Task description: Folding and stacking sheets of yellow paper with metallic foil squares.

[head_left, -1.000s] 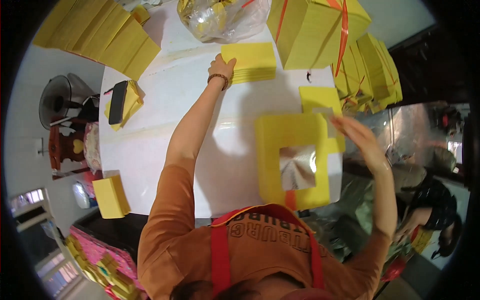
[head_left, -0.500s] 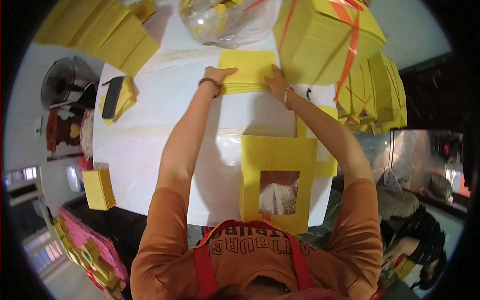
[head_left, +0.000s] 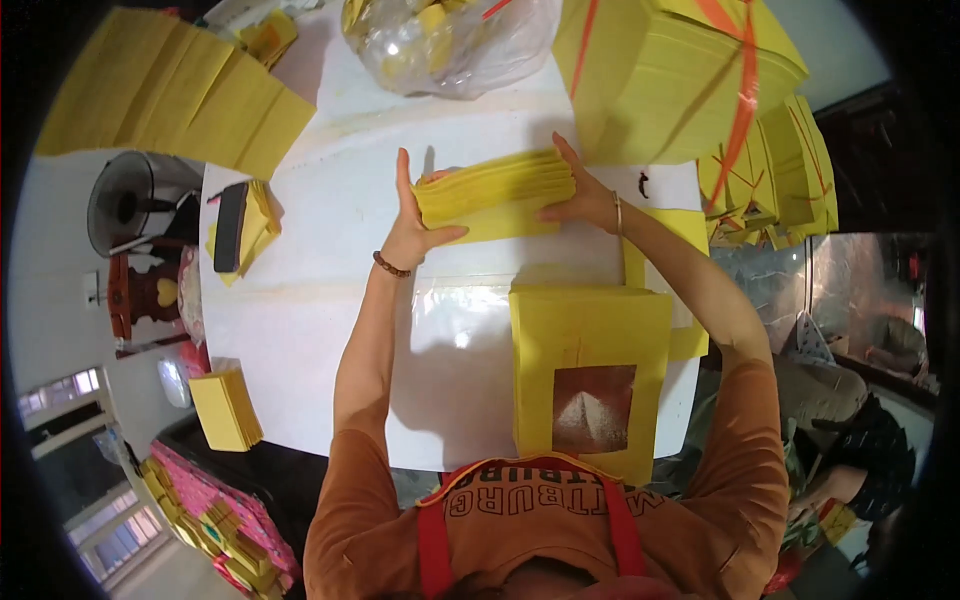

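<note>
Near the middle of the white table, a stack of yellow paper (head_left: 497, 190) is tipped up, its layered edges showing. My left hand (head_left: 412, 228) grips its left end, thumb on the near face and a finger pointing up. At the other end my right hand (head_left: 588, 198) holds it between thumb and fingers. Some fingers of both hands are hidden behind the paper. Close to my body lies a yellow paper block (head_left: 590, 325) with a brown, white-dusted patch (head_left: 593, 410) on top.
Tall yellow paper stacks (head_left: 640, 110) with red ties rise at the far right. A clear plastic bag (head_left: 470, 60) sits at the back. More yellow stacks (head_left: 180, 95) stand far left, above a dark phone (head_left: 230, 228). A small yellow stack (head_left: 226, 410) is at the left edge.
The paper stack, flat on the table before, is now tipped up between my hands and nearer to me. My hands have shifted from its top and side to its two ends.
</note>
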A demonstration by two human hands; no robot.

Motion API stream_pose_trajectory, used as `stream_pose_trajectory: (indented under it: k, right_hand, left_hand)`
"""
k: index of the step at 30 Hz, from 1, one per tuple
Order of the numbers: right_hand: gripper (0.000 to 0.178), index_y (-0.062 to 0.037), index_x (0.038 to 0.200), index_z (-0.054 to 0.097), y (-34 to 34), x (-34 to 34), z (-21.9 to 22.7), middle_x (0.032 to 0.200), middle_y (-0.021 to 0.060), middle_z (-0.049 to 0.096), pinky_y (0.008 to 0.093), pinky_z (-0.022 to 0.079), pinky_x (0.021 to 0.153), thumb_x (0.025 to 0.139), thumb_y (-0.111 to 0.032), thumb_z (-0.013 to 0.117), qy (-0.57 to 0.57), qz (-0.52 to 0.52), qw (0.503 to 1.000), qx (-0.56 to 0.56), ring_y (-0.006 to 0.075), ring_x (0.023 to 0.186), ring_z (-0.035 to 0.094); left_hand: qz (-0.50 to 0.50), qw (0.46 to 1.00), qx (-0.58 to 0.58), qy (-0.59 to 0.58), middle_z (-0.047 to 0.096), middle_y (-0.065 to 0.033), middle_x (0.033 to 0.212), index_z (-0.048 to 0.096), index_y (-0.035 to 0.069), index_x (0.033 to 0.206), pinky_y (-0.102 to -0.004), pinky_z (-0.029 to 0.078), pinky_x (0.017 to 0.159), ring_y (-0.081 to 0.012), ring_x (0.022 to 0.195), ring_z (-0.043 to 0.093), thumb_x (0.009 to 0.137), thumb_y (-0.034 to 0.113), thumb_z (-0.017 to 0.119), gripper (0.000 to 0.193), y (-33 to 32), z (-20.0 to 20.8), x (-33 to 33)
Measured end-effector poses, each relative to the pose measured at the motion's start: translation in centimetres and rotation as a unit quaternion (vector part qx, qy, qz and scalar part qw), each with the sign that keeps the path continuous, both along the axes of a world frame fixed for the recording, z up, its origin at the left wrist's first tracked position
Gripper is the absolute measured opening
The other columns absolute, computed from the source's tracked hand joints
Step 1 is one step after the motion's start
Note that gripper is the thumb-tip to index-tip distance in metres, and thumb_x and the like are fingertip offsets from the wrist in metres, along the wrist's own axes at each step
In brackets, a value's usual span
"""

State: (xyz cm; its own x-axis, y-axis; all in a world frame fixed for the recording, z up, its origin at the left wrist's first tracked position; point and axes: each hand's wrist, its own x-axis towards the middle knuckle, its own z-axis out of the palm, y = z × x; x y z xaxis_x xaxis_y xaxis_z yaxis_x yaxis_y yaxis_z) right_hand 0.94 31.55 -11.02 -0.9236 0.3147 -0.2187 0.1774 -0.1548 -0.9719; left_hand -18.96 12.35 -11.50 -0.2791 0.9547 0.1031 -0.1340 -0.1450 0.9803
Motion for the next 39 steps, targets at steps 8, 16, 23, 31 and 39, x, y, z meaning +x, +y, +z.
stream_pose_trajectory:
  k: [8,16,23,31,39]
  right_hand:
    - [0.097,-0.0109,0.137,0.017,-0.3,-1.3,-1.4,0.130,0.0059,0.035,0.0336,0.041,0.092,0.063,-0.008,0.079,0.103,0.074,0.943,0.307,0.0179,0.118,0.036]
    - [0.087,-0.0056,0.127,0.024,-0.3,-1.7,-0.7,0.118,0.0081,0.047,0.0325,0.042,0.091,0.061,-0.011,0.081,0.019,-0.039,0.994,0.101,0.0170,0.109,0.046]
    - [0.076,-0.0051,0.119,0.031,-2.0,-1.2,-0.5,0.107,0.0064,0.053,0.0308,0.044,0.088,0.061,-0.009,0.080,0.074,-0.051,0.991,0.100,0.0154,0.102,0.051]
    - [0.058,-0.0067,0.108,0.041,-1.7,-1.4,-0.8,0.099,0.0035,0.056,0.0277,0.047,0.079,0.064,-0.008,0.078,0.067,-0.042,0.985,0.154,0.0120,0.093,0.054]
    - [0.061,-0.0075,0.110,0.038,-0.9,-2.1,-1.1,0.102,0.0058,0.056,0.0292,0.046,0.082,0.065,-0.014,0.078,0.063,-0.026,0.970,0.235,0.0147,0.094,0.055]
  left_hand:
    - [0.056,0.991,0.008,0.122,0.027,-0.0140,0.134,-0.029,0.021,0.133,-0.0379,0.026,0.104,-0.0247,0.127,0.027,0.056,0.007,0.083,0.137,-0.8,-3.2,-0.5]
    - [0.114,0.992,0.046,0.019,0.044,-0.0087,0.117,-0.010,0.014,0.138,-0.0376,0.039,0.095,-0.0222,0.112,0.044,0.061,0.000,0.078,0.118,-0.3,-1.3,-0.5]
    - [0.082,0.990,-0.067,0.091,0.047,-0.0107,0.114,0.033,0.002,0.119,-0.0310,0.042,0.092,-0.0184,0.108,0.047,0.064,0.000,0.076,0.070,-1.7,-2.9,-0.3]
    - [0.140,0.987,-0.018,0.073,0.047,-0.0121,0.113,0.018,0.003,0.128,-0.0316,0.041,0.092,-0.0185,0.104,0.049,0.063,0.003,0.077,0.088,-0.5,-2.4,0.5]
    - [0.093,0.846,-0.033,0.525,0.052,-0.0098,0.103,0.019,0.009,0.138,-0.0375,0.035,0.082,-0.0189,0.089,0.052,0.059,0.032,0.080,0.102,0.8,8.2,-0.3]
